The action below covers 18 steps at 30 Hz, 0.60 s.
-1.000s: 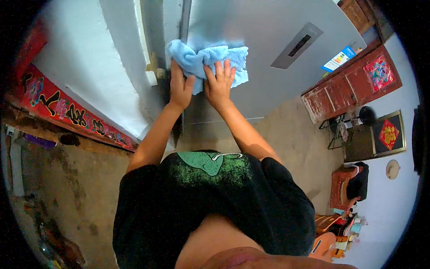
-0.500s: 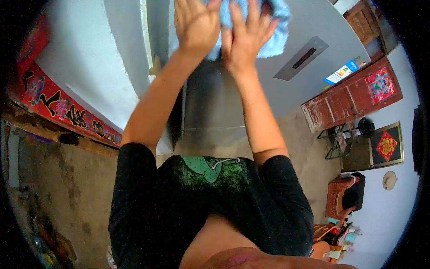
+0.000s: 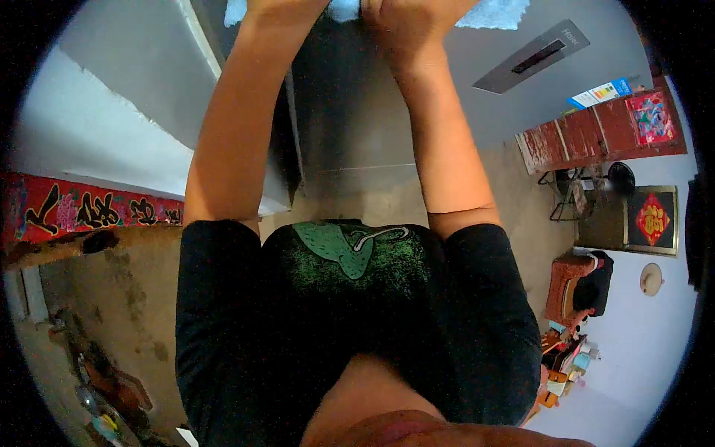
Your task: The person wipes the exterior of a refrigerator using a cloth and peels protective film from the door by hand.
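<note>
A light blue cloth point(image 3: 495, 13) lies against the front of a grey Haier refrigerator point(image 3: 357, 112) at the top of the view. My left hand point(image 3: 287, 10) is on the cloth's left part, cut off by the upper edge so that its fingers are out of sight. To its right, my right hand point(image 3: 417, 21) also touches the cloth, its fingers mostly beyond the frame. A strip of cloth shows between the two hands. Both forearms reach up and away from my body.
A recessed handle panel point(image 3: 532, 58) and an energy label point(image 3: 599, 93) are on the refrigerator. Left of it stands a pale wall point(image 3: 112, 119) with a red lettered banner point(image 3: 97, 208). At right are a worn red door point(image 3: 588, 138), a fan point(image 3: 620, 177) and a wicker chair point(image 3: 570, 287).
Both hands and the cloth have moved up toward the frame's top edge and farther apart at the wrists. The view has shifted, and the fingers that showed spread on the cloth are now cut off.
</note>
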Each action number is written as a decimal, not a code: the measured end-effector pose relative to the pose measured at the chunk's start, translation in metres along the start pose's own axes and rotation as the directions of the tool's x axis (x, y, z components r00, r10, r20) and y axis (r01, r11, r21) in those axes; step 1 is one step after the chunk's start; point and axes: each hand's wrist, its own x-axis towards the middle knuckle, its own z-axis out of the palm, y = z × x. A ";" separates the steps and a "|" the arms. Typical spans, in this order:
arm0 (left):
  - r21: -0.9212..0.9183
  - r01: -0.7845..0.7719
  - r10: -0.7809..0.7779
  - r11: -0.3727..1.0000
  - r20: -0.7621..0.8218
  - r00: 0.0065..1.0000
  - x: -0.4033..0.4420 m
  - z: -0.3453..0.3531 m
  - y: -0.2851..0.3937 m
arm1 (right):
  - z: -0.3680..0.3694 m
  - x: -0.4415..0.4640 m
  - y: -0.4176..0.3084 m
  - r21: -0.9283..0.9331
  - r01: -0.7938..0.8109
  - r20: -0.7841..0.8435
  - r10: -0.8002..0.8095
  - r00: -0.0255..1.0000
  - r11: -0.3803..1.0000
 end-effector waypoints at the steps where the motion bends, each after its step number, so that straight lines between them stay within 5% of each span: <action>1: -0.033 -0.012 0.011 0.999 -0.018 1.000 -0.006 0.000 0.000 | -0.007 -0.001 -0.010 -0.016 -0.087 0.112 0.088 0.990 0.996; 2: -0.065 -0.025 0.023 0.998 -0.037 0.999 -0.013 -0.002 -0.001 | -0.015 -0.002 -0.019 -0.051 -0.166 0.220 0.173 0.960 0.985; 4: -0.021 0.062 -0.061 0.998 0.046 0.997 -0.039 -0.014 -0.002 | 0.004 -0.030 -0.014 -0.035 -0.013 -0.039 0.011 0.999 0.999; 8: 0.016 0.092 -0.092 0.996 0.044 0.995 -0.103 -0.028 -0.009 | -0.002 -0.095 -0.021 -0.065 -0.069 0.179 0.080 0.981 0.995; 10: 0.119 0.120 -0.144 0.986 0.222 0.964 -0.124 -0.043 -0.010 | -0.004 -0.126 -0.026 -0.039 -0.103 0.217 0.109 0.970 0.994; 13: 0.137 0.049 -0.085 0.989 0.270 0.959 -0.154 -0.054 -0.018 | -0.002 -0.159 -0.029 -0.004 -0.149 0.274 0.145 0.951 0.989; 14: 0.148 0.042 -0.084 0.988 0.287 0.954 -0.149 -0.056 -0.013 | 0.000 -0.161 -0.029 -0.011 -0.149 0.260 0.147 0.954 0.989; 15: -0.039 0.104 -0.092 0.994 0.232 0.968 -0.146 -0.050 -0.001 | 0.003 -0.161 -0.028 0.038 -0.130 0.167 0.122 0.978 0.991; 18: -0.022 0.033 -0.027 0.999 0.222 0.975 -0.170 -0.057 0.000 | 0.002 -0.180 -0.031 0.101 -0.141 0.088 0.133 0.987 0.985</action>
